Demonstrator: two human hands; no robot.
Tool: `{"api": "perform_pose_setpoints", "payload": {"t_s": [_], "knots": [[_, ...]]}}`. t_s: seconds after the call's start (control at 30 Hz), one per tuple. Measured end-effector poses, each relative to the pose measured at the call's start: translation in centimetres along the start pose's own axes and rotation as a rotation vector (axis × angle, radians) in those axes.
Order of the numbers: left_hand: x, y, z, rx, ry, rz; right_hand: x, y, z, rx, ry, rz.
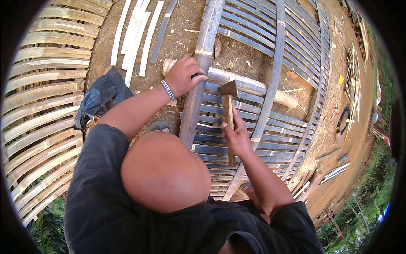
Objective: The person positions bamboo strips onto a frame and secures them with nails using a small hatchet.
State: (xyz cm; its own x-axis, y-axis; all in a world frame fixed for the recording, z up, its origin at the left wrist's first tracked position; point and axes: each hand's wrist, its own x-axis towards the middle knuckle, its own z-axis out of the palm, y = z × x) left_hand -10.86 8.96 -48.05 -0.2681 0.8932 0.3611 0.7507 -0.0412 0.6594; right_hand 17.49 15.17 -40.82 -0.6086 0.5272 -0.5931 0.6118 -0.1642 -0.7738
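My left hand [182, 77], with a metal bracelet at the wrist, rests against a thick dark bamboo pole [194, 99]. Its fingers are curled and pressed together at the pole; what they pinch, if anything, is too small to make out. In my right hand [237, 134] is a hammer [229, 112], gripped by its wooden handle with the head up, just right of the pole. Under both lies a bamboo frame of dark slats [211, 139] crossed by long rails [266, 106]. A pale round bamboo length [247, 84] lies crosswise beneath the pole.
Loose pale bamboo strips [134, 40] lie on the dirt at the far left. A black plastic bag [103, 94] sits beside my left forearm. Another panel of pale slats [50, 78] stretches along the left. My bare bent knee [165, 173] is between my arms. More bamboo pieces [353, 84] lie at right.
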Motion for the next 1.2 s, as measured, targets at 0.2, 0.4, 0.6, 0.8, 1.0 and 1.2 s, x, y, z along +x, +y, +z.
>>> {"api": "perform_pose_setpoints", "payload": {"t_s": [0.2,0.4,0.6,0.8,1.0,1.2], "knots": [[-1.4,0.8,0.0,-0.235,0.251,-0.410,2.3,-2.8,2.5,0.668,0.270,0.026],[-2.1,0.3,-0.2,-0.275,0.620,-0.638,2.1,-5.0,4.8,0.586,-0.031,0.092],[-2.4,0.0,-0.4,-0.239,0.525,-0.596,2.5,-4.9,4.9,0.615,0.212,0.054],[-2.7,0.7,-1.2,-0.121,0.237,-0.301,2.0,-5.9,3.8,0.657,0.072,0.050],[-1.9,2.2,-1.1,0.069,-0.029,-0.146,0.4,-3.7,1.4,0.512,0.044,0.135],[-1.6,2.5,-0.8,0.045,-0.036,-0.157,-0.4,-1.8,2.2,0.408,0.039,0.137]]}}
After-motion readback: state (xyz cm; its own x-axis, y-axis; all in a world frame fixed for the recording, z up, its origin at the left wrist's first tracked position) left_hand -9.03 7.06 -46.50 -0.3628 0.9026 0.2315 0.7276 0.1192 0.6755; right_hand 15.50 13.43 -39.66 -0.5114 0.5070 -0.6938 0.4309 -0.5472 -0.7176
